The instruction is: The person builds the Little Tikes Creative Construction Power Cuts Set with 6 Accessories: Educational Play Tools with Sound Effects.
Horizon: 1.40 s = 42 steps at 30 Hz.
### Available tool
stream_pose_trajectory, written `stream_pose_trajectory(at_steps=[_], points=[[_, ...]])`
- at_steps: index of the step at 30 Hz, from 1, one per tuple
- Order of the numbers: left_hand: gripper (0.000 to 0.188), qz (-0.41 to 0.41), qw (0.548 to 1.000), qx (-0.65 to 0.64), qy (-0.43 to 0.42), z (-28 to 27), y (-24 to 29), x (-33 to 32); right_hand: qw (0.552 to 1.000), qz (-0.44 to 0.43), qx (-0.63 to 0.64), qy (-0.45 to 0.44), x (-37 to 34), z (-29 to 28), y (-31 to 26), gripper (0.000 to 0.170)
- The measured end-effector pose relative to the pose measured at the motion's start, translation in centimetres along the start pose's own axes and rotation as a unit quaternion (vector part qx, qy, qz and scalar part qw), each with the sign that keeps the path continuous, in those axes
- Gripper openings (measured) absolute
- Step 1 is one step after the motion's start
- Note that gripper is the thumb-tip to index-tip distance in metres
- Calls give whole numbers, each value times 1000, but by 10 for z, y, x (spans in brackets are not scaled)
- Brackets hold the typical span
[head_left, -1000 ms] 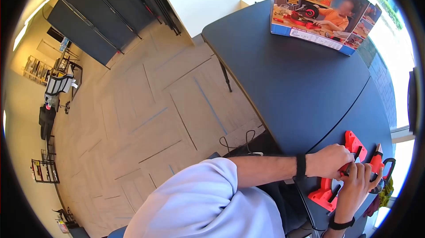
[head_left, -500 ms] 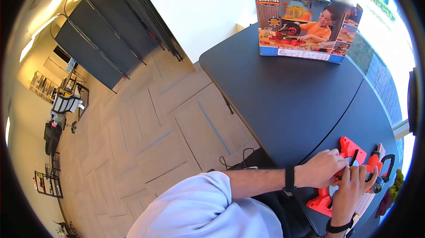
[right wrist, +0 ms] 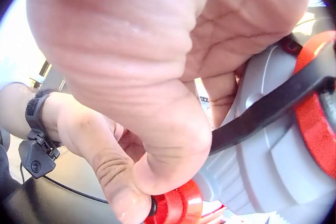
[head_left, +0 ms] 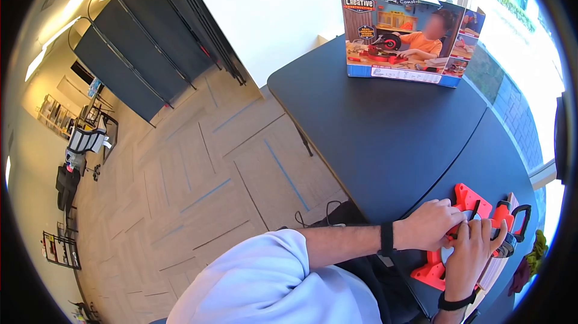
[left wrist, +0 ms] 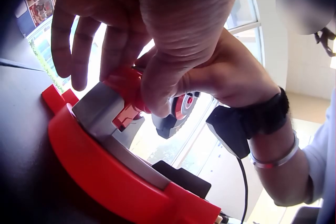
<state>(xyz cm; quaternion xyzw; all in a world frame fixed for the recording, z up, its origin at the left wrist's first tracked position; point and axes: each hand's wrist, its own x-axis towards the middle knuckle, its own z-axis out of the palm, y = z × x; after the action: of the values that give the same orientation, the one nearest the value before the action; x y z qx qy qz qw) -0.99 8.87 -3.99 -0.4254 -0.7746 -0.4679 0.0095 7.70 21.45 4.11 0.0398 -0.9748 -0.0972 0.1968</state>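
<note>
A toy mitre saw with a red base (head_left: pixel 428 276) and a grey turntable (right wrist: pixel 257 171) stands on the dark table. My left hand (head_left: pixel 427 226) is at its front, thumb and fingers around a red knob (left wrist: pixel 125 83) in the left wrist view. Close against it is my right hand (head_left: pixel 471 249), whose thumb presses beside the left thumb at that knob in the right wrist view. The toothed blade (left wrist: pixel 185 107) shows behind the hands in the left wrist view. Part of the knob is hidden by the fingers.
Wood-look planks (head_left: pixel 492 273) lie along the saw's far side. A printed toy box (head_left: pixel 394 41) stands upright at the table's far end by the window. Past the table's right edge is green and maroon cloth (head_left: pixel 533 258). A seam (head_left: pixel 451 164) crosses the dark tabletop.
The head view has swung up, so the box sits lower in it. Both hands stay together at the saw's front, with only small finger shifts.
</note>
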Motion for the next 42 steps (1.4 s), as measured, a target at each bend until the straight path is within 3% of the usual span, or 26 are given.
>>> stream_pose_trajectory(at_steps=[10,24,33,35,42], points=[[57,1,1000,14,6,3,2,-2,1000,-20,-16,13,0,4,4,11],[44,-5,999,-9,31,6,3,-4,1000,-16,14,3,2,2,3,19],[45,-4,999,-7,35,6,3,-4,1000,-21,0,15,0,7,5,11],[45,-6,999,-6,31,7,2,-4,1000,-14,0,7,0,5,4,20],[47,-20,1000,1,18,7,3,-3,999,-26,0,25,0,9,7,23]])
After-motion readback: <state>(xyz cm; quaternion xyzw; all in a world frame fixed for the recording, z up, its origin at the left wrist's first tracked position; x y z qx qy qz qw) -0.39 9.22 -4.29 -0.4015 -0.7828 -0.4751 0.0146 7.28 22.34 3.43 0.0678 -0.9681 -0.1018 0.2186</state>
